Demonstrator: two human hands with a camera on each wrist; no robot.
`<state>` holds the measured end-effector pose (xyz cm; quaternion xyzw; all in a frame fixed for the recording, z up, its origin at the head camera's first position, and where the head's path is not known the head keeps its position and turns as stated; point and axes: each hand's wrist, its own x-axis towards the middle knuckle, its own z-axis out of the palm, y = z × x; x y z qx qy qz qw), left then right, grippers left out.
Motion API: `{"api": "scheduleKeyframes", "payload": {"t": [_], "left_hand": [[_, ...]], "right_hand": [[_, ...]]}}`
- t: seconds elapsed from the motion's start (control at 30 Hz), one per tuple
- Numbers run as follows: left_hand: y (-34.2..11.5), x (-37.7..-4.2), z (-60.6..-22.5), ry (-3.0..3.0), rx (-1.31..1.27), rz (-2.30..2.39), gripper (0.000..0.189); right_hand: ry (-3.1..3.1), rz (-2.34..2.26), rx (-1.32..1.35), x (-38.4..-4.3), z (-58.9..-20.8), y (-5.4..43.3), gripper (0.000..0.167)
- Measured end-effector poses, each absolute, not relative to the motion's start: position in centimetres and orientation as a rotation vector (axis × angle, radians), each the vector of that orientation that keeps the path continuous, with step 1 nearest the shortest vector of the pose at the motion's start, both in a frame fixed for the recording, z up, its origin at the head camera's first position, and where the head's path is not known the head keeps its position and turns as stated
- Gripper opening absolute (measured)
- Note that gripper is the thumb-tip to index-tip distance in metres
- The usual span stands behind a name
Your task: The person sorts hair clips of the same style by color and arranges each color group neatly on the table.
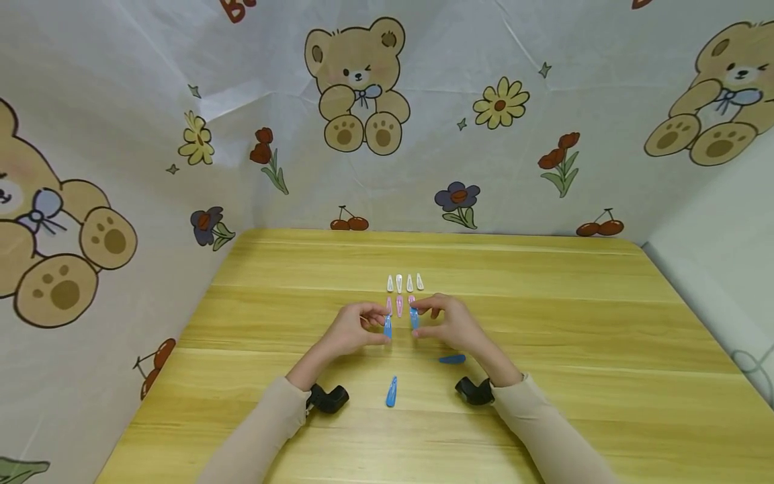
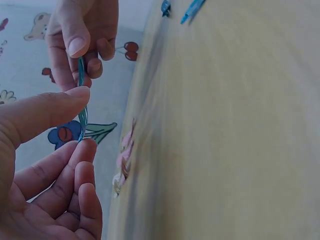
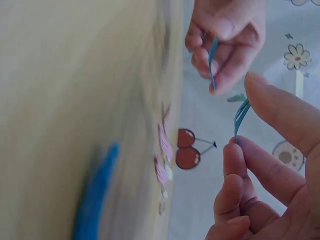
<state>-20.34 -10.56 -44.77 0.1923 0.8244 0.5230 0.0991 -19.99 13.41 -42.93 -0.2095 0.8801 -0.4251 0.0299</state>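
In the head view my left hand [image 1: 351,329] pinches a blue snap hair clip [image 1: 388,327] upright between thumb and fingertips. Facing it, my right hand [image 1: 455,325] holds a second blue hair clip [image 1: 414,319] by its two ends in the same manner. Both wrist views show the clips raised off the tabletop, the left one [image 2: 83,122] and the right one [image 3: 241,119] each seen edge-on. Just beyond the hands lies a row of pink hair clips [image 1: 400,307], partly covered by the held ones. Behind it runs a row of white hair clips [image 1: 399,283].
One loose blue hair clip [image 1: 392,392] lies on the wooden table [image 1: 290,430] between the forearms, another [image 1: 452,359] beneath the right wrist. Black wrist cameras [image 1: 329,399] stick out from both cuffs. A cloth printed with bears [image 1: 363,168] hangs behind the table and along its left side.
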Motion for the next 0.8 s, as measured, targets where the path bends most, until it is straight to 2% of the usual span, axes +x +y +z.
{"api": "scheduleKeyframes", "payload": {"t": [0.27, 0.8], "left_hand": [[-10.6, -21.0, -46.1, 2.418, 0.535, 1.541, 0.043], [-10.4, -21.2, -47.4, 2.531, 0.549, 1.486, 0.040]], "right_hand": [[2.678, -1.308, -0.650, -20.1, -44.6, 11.3, 0.046], [2.752, -1.243, -0.683, -20.2, -46.3, 10.5, 0.044]]}}
